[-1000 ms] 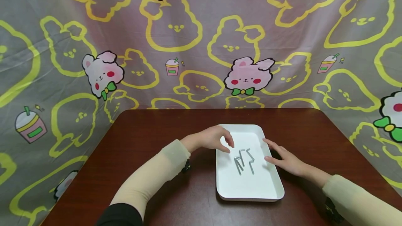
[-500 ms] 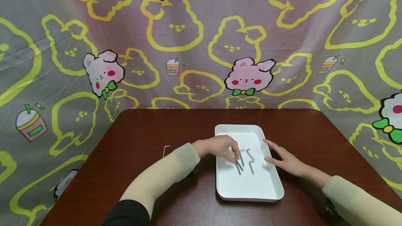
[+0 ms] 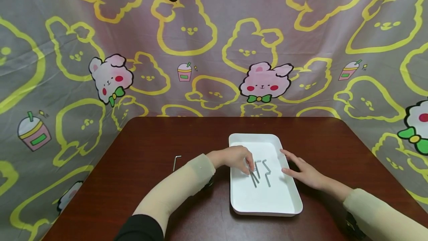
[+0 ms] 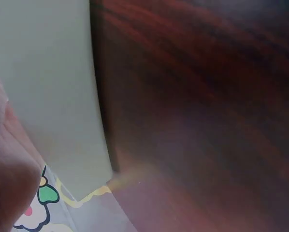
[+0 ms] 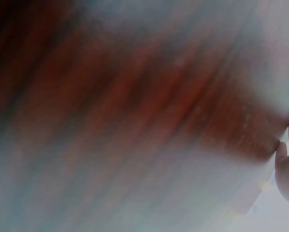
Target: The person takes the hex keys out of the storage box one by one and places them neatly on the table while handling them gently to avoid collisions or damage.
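Note:
A white tray (image 3: 264,202) lies on the table with several grey metal hex keys (image 3: 268,177) inside. My left hand (image 3: 234,158) reaches over the tray's left rim. Its thumb and fingertips pinch the upper end of one hex key (image 3: 253,180), hiding that end. My right hand (image 3: 305,172) rests its straight fingers and thumb against the tray's right rim. The left wrist view has the tray's outer wall (image 4: 52,87) and part of the left hand (image 4: 11,179); the right wrist view catches the right hand (image 5: 288,169) at its edge.
One more hex key (image 3: 175,162) lies on the brown table (image 3: 150,140), left of the tray and close to my left sleeve. A patterned curtain (image 3: 214,47) hangs behind the table and along its sides.
My left hand has moved down and slightly right onto the hex keys in the tray. The left forearm's shift has uncovered the hex key on the table. My right hand stays at the rim.

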The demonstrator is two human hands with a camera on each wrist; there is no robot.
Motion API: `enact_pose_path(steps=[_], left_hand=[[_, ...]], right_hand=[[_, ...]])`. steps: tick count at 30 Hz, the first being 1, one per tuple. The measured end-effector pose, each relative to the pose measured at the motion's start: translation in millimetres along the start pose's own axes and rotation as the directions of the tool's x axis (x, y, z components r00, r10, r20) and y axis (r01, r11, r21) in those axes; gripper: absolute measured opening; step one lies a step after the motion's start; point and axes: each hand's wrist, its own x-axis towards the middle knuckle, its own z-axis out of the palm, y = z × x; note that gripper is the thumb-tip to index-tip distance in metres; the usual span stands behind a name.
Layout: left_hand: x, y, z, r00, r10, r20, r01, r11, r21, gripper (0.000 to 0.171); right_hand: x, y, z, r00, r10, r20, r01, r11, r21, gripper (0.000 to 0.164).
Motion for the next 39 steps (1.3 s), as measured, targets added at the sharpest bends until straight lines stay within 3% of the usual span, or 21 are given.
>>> enact_pose_path(steps=[23,39], left_hand=[[2.5,-10.1,8.6,0.999,-0.002,-0.038,0.0,1.0,-0.027,0.008],[2.7,-10.1,8.7,1.0,-0.007,-0.01,0.007,1.0,-0.008,0.008]], right_hand=[[0.9,-0.4,0.2,1.0,0.007,0.0,-0.007,1.0,-0.004,0.072],[1.2,-1.5,1.0,1.0,0.014,0.002,-0.014,1.0,0.005,0.073]])
